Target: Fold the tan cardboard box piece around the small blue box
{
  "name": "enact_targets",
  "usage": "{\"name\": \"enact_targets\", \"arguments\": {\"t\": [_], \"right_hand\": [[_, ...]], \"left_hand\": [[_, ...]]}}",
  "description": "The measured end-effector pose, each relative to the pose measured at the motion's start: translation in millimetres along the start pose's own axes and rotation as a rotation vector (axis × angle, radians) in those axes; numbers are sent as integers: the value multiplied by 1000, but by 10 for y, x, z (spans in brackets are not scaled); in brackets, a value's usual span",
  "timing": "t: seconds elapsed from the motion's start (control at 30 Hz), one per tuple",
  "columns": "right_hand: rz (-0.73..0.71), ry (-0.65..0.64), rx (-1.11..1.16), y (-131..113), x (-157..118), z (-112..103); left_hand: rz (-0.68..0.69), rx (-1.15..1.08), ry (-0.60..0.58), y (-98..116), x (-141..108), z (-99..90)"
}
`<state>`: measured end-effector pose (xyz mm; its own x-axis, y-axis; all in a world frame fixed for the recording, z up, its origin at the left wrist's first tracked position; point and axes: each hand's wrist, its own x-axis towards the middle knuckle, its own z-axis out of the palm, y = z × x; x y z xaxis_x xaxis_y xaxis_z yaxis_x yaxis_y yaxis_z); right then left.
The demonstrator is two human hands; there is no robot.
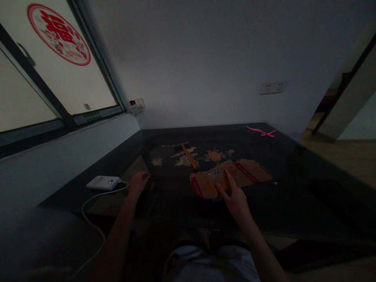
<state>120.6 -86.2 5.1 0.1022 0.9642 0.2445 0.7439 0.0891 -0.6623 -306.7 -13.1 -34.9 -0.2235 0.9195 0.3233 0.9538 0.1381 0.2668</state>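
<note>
Dim light is surrounding us; a plain grey wall [199, 66] is rising behind the glossy black table [284, 160], a dark-framed glass window [53, 76] glowing on its left, tan floor [352, 154] showing rightward.

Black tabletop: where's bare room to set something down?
Two patches look bare, though it's dim: between the left hand and the tan spotted material, and between that material and the long pink item. Crowded: around the right hand and wooden-handled hammer.
</note>
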Motion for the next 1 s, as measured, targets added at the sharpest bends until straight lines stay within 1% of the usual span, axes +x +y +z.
{"name": "enact_targets", "arguments": {"t": [0.17,0.4,0.57,0.83,1.0], "right_hand": [[1,-3,22,-1,3,1],[-15,15,38,-19,-10,-15],[-3,9,42,-15,-8,-4],[-6,11,54,2,-10,15],[-19,22,64,0,-19,17]], "left_hand": [[-5,12,2,-22,-20,-6],[-6,-77,-13,-65,-65,-6],[1,-90,-27,-61,-83,4],[45,-128,9,-60,-114,5],[31,-159,38,-11,-119,-25]]}}
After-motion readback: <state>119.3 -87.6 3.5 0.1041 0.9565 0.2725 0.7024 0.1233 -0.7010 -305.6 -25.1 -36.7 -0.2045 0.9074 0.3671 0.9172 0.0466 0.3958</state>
